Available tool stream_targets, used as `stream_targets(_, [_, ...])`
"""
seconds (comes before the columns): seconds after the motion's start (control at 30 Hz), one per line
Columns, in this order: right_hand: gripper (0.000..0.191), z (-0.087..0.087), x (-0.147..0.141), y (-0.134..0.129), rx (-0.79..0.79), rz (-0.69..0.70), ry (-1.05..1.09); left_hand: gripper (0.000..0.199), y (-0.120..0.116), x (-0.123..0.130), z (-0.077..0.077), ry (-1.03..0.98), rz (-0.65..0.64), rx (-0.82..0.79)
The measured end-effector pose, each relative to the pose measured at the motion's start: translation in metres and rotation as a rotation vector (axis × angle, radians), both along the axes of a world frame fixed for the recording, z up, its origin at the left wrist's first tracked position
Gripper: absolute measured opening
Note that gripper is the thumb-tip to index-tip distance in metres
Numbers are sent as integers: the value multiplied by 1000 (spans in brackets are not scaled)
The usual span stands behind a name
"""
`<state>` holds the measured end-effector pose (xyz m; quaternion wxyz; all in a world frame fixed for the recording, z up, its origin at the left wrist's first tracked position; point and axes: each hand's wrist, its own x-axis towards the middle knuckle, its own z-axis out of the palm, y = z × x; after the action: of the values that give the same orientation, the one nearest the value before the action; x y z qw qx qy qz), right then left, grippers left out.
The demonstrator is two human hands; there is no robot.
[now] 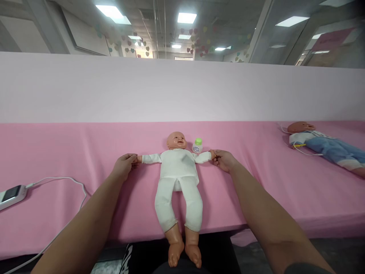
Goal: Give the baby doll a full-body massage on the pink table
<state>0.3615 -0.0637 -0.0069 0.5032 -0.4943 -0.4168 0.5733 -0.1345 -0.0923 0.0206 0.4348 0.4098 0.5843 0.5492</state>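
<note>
glossy plastic doll head (176,140), matt white cloth body, wrinkled pink cloth (108,139)

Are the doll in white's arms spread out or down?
Spread out: the left hand and right hand hold the doll by its hands, out sideways.

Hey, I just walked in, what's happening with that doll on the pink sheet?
The doll lies face up on the pink sheet, arms spread and feet past the near edge. The left hand holds one of its hands, and the right hand holds the other. A green-capped bottle stands beside its head. A second doll in blue trousers lies off to the right.
</note>
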Motion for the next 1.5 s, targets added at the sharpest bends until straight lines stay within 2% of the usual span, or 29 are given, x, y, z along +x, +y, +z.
stream_targets(0.17, [26,3,4,-7,8,121,108,36,0,0,0,-13,-25,1])
stream_targets(0.33, [34,8,2,-11,45,207,79,41,-2,0,0,15,-48,6])
stream_targets(0.43, [39,9,1,-11,56,174,68,41,-3,0,2,23,-52,6])
stream_targets(0.6, [48,5,2,-6,82,35,7,39,-4,2,3,42,-32,3])
stream_targets(0.77, [51,-1,2,-1,95,-17,-32,37,-4,3,3,49,-34,5])
stream_targets(0.9, [47,-4,-1,0,56,-50,-89,37,-4,3,3,44,-31,5])
stream_targets(1.1, [30,-5,-4,2,28,-93,-92,37,-3,3,3,35,-22,-8])
stream_targets(1.23, [28,-1,-3,-1,24,-30,-43,37,-1,3,2,23,-17,-4])
stream_targets(1.43, [37,9,0,-14,21,217,107,41,-3,1,2,14,-75,4])
stream_targets(1.5, [37,11,-1,-17,30,241,100,41,-4,1,3,17,-96,5])
